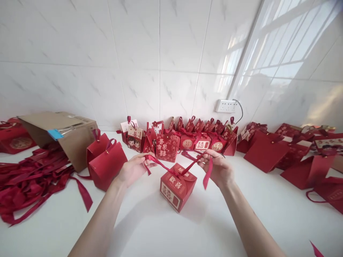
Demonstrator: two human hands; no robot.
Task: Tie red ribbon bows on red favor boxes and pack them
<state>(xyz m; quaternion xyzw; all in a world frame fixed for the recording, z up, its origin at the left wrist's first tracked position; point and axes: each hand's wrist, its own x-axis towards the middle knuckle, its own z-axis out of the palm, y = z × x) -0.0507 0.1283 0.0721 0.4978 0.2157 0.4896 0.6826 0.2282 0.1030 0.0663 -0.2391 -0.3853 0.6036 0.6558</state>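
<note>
A small red gift box (177, 189) with gold lettering stands on the white table, turned with one corner towards me. A dark red ribbon (160, 163) is crossed over the middle of its lid, and its two ends spread up and outwards in a V. My left hand (136, 167) pinches one end to the left of the box. To the right, my right hand (217, 167) pinches the other end, with a loose tail hanging below the fingers. Neither hand touches the box itself.
Several red gift boxes (167, 146) line the tiled wall. More red boxes (268, 150) crowd the right side. At left are two red bags (107, 164), a tipped cardboard box (77, 142) and a heap of ribbons (32, 185). A power strip (226, 106) is on the wall.
</note>
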